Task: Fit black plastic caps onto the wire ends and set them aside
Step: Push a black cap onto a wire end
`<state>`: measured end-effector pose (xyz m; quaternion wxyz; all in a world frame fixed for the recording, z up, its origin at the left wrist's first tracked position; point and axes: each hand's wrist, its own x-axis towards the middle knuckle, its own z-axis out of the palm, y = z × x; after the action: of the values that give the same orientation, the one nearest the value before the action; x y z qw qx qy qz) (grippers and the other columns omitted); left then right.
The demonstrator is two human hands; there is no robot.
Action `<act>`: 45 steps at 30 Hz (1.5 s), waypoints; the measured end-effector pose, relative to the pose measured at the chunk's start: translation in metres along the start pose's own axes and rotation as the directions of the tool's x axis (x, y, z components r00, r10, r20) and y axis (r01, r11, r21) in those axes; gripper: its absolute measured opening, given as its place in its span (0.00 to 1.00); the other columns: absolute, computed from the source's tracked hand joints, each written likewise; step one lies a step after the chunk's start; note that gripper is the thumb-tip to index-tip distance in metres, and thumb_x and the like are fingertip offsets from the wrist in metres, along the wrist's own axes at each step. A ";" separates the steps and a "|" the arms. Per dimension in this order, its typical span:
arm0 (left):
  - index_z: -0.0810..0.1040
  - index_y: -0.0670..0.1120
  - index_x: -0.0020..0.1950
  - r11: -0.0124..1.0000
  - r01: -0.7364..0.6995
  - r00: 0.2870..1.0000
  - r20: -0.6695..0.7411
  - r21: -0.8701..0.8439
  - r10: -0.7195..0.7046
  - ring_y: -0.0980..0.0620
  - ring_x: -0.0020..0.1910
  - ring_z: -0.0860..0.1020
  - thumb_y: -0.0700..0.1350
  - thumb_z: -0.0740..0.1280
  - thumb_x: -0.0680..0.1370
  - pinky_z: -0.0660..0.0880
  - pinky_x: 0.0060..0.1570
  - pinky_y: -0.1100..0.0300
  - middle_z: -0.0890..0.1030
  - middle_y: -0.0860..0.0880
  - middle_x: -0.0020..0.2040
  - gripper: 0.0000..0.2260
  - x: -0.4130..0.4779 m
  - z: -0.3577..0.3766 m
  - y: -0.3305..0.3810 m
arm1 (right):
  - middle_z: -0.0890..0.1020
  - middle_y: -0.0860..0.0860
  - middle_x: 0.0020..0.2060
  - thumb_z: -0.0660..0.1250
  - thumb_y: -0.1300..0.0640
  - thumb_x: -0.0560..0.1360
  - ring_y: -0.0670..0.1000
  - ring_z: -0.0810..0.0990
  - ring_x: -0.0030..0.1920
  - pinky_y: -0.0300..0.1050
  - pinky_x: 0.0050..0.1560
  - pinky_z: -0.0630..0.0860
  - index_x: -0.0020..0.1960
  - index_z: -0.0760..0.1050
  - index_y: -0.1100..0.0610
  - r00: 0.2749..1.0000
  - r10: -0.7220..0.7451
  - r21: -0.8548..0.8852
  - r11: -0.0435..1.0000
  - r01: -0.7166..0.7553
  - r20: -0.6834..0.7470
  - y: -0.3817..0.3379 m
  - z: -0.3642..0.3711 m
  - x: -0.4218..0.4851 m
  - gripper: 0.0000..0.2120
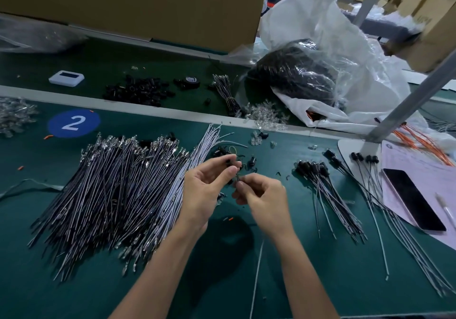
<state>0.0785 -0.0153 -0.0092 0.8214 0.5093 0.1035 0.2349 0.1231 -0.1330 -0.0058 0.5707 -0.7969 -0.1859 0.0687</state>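
Far left of my fingers lies a heap of clear parts point(14, 118), and nearer in, a blue sticker point(74, 123) with a 2 on the green tabletop point(61, 294). Beyond that sits a small white device point(66, 78). Just left of my left hand point(204, 192) spreads the big pile of uncapped wires point(111, 195), its edge running under my wrist and crowding that side. Further back is a heap of spare caps point(138, 91), with a tape roll point(191, 81) and a tied bundle point(225, 96) to its right.

My left fingers point(222, 168) pinch a black cap point(228, 162), raised above the tabletop. My right hand point(265, 197) is close beside it, with its fingers point(243, 185) curled and pinching the dark wire end point(237, 178), which points up toward the cap. I cannot tell whether the two touch. A pale wire point(256, 274) runs down from under my right wrist, and I cannot tell if it is the same one.

Loose caps point(251, 162) lie scattered just beyond my fingertips. Further back are more clear bits point(266, 118) and a plastic bag point(308, 76) of dark stock.

Right of my right hand, the capped wires point(320, 183) lie set aside in a fan. Past them a phone point(414, 200) and a pen point(446, 207) rest on a sheet of paper point(399, 160), with orange wires point(424, 141) behind.
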 end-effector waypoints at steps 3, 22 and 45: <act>0.83 0.44 0.51 1.000 -0.001 1.000 0.017 0.019 0.001 0.53 0.47 0.84 0.34 0.71 0.72 0.78 0.46 0.65 0.86 0.47 0.45 0.10 0.001 -0.004 -0.002 | 0.83 0.49 0.29 0.68 0.68 0.75 0.46 0.82 0.30 0.38 0.36 0.78 0.36 0.80 0.51 1.000 0.000 0.063 0.998 0.002 -0.025 0.003 0.007 -0.002 0.15; 0.81 0.45 0.55 0.993 0.081 0.993 0.078 0.090 -0.088 0.49 0.49 0.85 0.34 0.72 0.73 0.79 0.49 0.62 0.86 0.45 0.46 0.12 0.007 -0.009 -0.014 | 0.83 0.52 0.30 0.70 0.63 0.75 0.48 0.79 0.31 0.52 0.40 0.79 0.40 0.83 0.57 0.992 0.003 0.069 0.998 0.006 -0.123 0.012 0.013 -0.004 0.06; 0.84 0.43 0.46 0.999 0.011 0.995 -0.099 -0.030 -0.014 0.53 0.42 0.83 0.42 0.73 0.67 0.80 0.47 0.61 0.86 0.47 0.42 0.09 0.004 -0.006 -0.014 | 0.86 0.45 0.37 0.72 0.65 0.73 0.46 0.85 0.39 0.39 0.43 0.81 0.44 0.82 0.53 0.981 -0.102 0.078 0.990 0.116 -0.165 0.018 0.019 -0.008 0.07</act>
<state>0.0840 -0.0138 -0.0240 0.8240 0.4843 0.1441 0.2563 0.1140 -0.1243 -0.0292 0.6209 -0.7628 -0.1794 -0.0191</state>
